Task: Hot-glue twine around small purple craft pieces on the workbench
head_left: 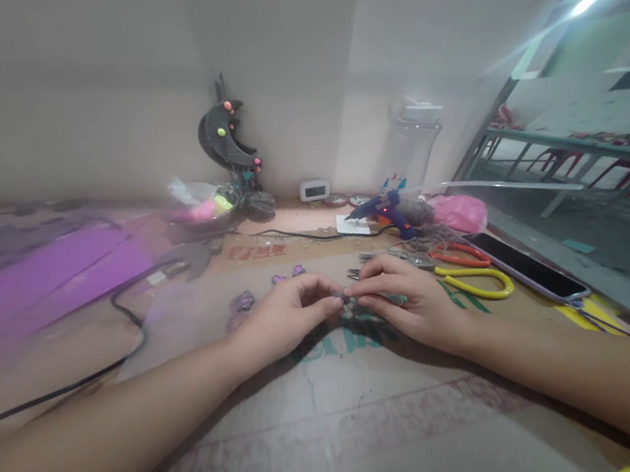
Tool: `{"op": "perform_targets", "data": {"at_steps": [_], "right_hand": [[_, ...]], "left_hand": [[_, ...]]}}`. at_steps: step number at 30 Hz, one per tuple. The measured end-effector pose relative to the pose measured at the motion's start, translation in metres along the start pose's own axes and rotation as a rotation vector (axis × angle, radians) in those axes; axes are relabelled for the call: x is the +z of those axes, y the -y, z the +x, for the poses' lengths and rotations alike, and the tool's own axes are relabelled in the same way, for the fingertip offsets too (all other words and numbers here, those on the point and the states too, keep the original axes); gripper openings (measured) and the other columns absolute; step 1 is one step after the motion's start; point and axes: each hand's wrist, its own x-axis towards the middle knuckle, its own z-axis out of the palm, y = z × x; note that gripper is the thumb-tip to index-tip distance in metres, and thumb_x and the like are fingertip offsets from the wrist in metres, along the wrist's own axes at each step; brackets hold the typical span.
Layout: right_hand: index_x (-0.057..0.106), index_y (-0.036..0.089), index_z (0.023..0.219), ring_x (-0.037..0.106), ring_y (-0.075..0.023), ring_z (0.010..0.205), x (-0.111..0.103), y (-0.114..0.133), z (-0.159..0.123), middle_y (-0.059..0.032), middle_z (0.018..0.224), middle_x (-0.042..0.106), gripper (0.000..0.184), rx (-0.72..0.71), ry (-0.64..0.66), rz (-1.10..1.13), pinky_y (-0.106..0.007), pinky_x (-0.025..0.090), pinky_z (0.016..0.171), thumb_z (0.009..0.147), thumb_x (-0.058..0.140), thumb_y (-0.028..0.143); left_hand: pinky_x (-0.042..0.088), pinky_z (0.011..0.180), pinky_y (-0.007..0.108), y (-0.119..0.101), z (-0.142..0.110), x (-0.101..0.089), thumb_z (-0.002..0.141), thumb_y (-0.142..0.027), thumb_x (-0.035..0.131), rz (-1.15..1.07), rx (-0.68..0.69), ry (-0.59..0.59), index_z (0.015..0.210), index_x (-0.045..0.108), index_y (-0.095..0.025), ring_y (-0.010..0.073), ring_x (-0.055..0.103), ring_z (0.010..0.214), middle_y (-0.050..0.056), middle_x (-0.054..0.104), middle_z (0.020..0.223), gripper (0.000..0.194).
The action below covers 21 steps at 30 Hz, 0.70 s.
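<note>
My left hand (296,311) and my right hand (399,294) meet over the middle of the cardboard-covered table. Thumb and fingers of each are pinched on one small, dark greyish piece (347,299), too small and blurred to name. Just beyond my left hand lie small grey-and-purple pieces: one flower-like piece (245,301) by the wrist, and purple-centred ones (298,270) behind the knuckles. Beside my right hand are pliers with yellow handles (484,285) and a tool with red handles (461,254), their metal tips partly behind the fingers.
A blue glue gun (389,212) with a lit red light stands at the back right, near grey yarn (416,212). A phone (526,264) lies along the right edge. A black cable (123,306) crosses the left side near purple sheets (56,265). A moon-shaped decoration (216,140) stands behind.
</note>
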Motion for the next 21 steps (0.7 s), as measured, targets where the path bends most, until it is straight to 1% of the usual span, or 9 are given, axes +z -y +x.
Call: {"op": "perform_targets", "data": {"at_steps": [9, 15, 21], "right_hand": [[0.069, 0.022, 0.102, 0.060, -0.0160, 0.082, -0.0002, 0.0002, -0.0010, -0.0051, 0.088, 0.061, 0.018, -0.012, -0.006, 0.009, -0.030, 0.051, 0.073, 0.090, 0.056, 0.020], [0.069, 0.022, 0.101, 0.061, -0.0164, 0.081, -0.0007, 0.0012, 0.0005, -0.0050, 0.087, 0.062, 0.018, -0.013, 0.000, 0.001, -0.031, 0.051, 0.072, 0.092, 0.054, 0.022], [0.070, 0.022, 0.100, 0.061, -0.0167, 0.082, -0.0010, 0.0021, 0.0006, -0.0053, 0.086, 0.062, 0.019, -0.011, 0.003, 0.001, -0.031, 0.052, 0.073, 0.092, 0.053, 0.022]], "left_hand": [[0.043, 0.067, 0.025, 0.0007, -0.0001, 0.0003, 0.084, -0.031, 0.057, -0.015, 0.005, 0.010, 0.091, 0.063, -0.018, 0.0132, 0.057, 0.072, 0.001, 0.064, 0.077, 0.016], [0.044, 0.068, 0.026, 0.0003, 0.0002, 0.0005, 0.084, -0.034, 0.057, 0.007, 0.012, 0.009, 0.092, 0.063, -0.017, 0.0143, 0.058, 0.073, 0.002, 0.064, 0.078, 0.019], [0.045, 0.069, 0.025, 0.0003, 0.0004, 0.0005, 0.084, -0.033, 0.057, 0.003, 0.004, 0.005, 0.091, 0.063, -0.019, 0.0141, 0.058, 0.074, 0.001, 0.065, 0.079, 0.017]]}}
